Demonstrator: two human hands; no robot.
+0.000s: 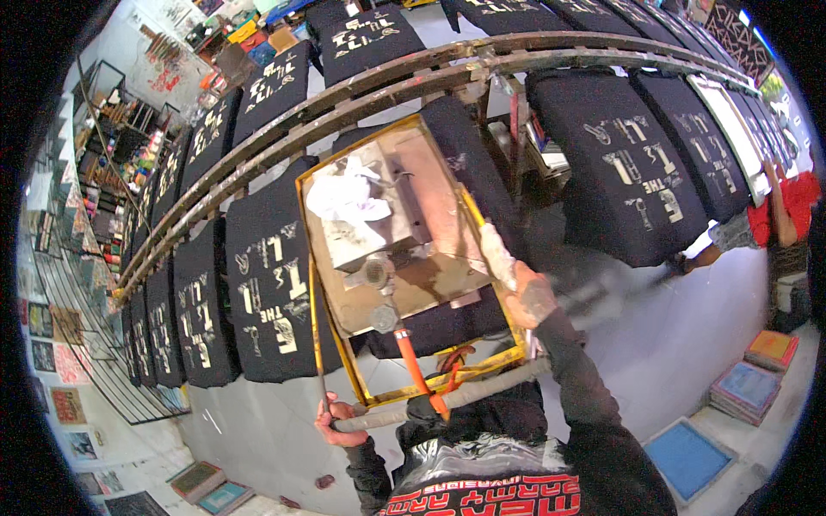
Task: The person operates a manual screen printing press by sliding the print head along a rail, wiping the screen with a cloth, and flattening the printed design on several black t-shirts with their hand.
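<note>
A yellow metal frame [317,344] stands before me, with a brown board [344,305] on it. On the board sit a grey metal box [404,206] and a crumpled white cloth [344,193]. My left hand [342,421] is closed at the left end of a grey wrapped bar [490,385] along the frame's near side. Whitish wrapping covers a grip [496,251] on the right side, and my right hand [531,297] closes around its lower end. Between my hands, an orange handle [413,361] with round grey parts slants over the frame's near edge.
Rows of black printed T-shirts [637,172] lie on boards on both sides of long wooden rails [284,125]. Someone in a red top [793,206] is at the far right. Framed screens [688,456] lie lower right, others [219,488] lower left. Cluttered shelves [129,129] line the left.
</note>
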